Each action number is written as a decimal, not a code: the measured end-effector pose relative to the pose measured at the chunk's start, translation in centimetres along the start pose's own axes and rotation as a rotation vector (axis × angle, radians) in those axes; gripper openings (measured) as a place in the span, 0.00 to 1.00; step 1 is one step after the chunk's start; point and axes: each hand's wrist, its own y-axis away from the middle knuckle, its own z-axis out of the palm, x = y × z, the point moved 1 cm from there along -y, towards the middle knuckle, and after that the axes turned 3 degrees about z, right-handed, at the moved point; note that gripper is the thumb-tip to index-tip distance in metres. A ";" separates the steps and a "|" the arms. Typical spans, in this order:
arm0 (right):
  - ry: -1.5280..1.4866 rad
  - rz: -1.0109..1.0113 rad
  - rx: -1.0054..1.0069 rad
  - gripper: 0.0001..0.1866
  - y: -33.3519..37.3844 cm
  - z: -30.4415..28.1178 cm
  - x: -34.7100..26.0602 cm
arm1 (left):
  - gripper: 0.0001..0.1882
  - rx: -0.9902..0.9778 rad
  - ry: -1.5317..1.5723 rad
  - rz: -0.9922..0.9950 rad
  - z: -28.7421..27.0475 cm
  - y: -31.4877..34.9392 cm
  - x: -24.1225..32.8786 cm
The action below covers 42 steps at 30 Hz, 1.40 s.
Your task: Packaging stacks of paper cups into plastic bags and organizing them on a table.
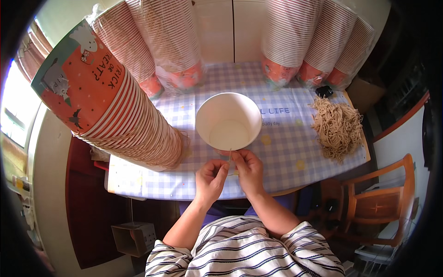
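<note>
A white-lined paper bucket (228, 111) stands upright on the table in front of me, its open mouth facing up. My left hand (211, 180) and my right hand (249, 171) meet at its near side. Both pinch a thin pale cord (230, 156) with thumb and fingers; a short end sticks up between them at the rim. The bucket's near outer wall is mostly hidden behind my fingers. To the left leans a tall nested stack of orange printed paper buckets (134, 106), with cord handles along its side. A tangled heap of beige cords (338, 129) lies at the right.
Plastic-wrapped stacks of paper buckets (170, 41) line the back left, and more wrapped stacks (290, 41) the back right. A small black object (324, 91) sits behind the cords. The checked tablecloth (286, 152) covers the table. A wooden chair (378, 203) is at the right.
</note>
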 end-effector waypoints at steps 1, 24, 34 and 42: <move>-0.007 0.008 -0.006 0.09 -0.1 -0.1 0.1 | 0.08 0.009 0.032 -0.003 0.0 0.1 -0.1; -0.124 0.147 -0.164 0.06 0.8 -0.9 1.6 | 0.06 0.016 -0.036 -0.075 0.0 1.9 -2.2; -0.247 0.157 -0.040 0.08 -0.8 0.8 -1.0 | 0.03 -0.014 -0.207 0.008 0.1 2.8 -2.3; -0.160 0.132 0.069 0.07 -0.9 1.0 -1.7 | 0.01 -0.073 -0.342 0.103 0.2 2.9 -2.3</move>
